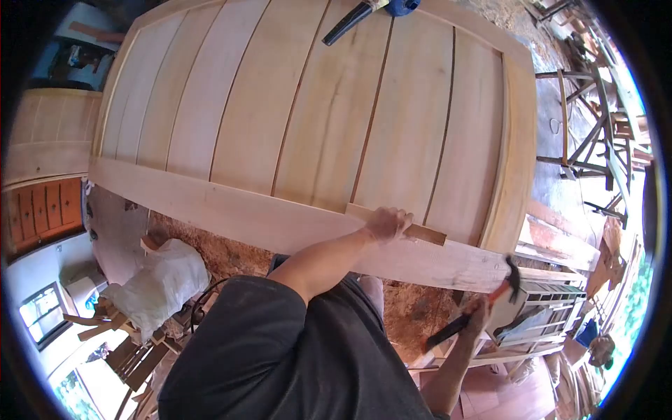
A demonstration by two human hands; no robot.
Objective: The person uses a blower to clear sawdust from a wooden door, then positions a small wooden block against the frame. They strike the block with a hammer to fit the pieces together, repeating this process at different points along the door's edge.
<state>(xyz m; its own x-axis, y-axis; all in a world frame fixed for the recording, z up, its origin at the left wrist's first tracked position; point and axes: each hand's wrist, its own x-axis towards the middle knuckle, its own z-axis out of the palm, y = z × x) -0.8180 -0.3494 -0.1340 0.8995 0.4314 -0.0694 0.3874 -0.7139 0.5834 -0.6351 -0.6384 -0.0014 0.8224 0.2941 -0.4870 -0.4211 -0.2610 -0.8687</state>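
Note:
A large wooden panel door (336, 133) of pale boards in a frame lies flat before me. My left hand (389, 223) grips a short wooden strip (428, 236), its fingers curled over it. That strip rests on the panel's near edge, along the bottom frame rail (280, 215). Lower right, beside the panel's near corner, my right hand (478, 313) is closed around a claw hammer (500, 290) with a black grip and an orange-red shaft. The hammer's dark head points up, close to the rail's edge.
On the panel's far side lies a blower (350, 22) with a black nozzle and blue body. Sawdust (413, 308) covers the floor below. A wrapped bundle (164, 283) and wood offcuts stand left. Wooden trestles (584, 126) and a slatted frame (542, 308) are right.

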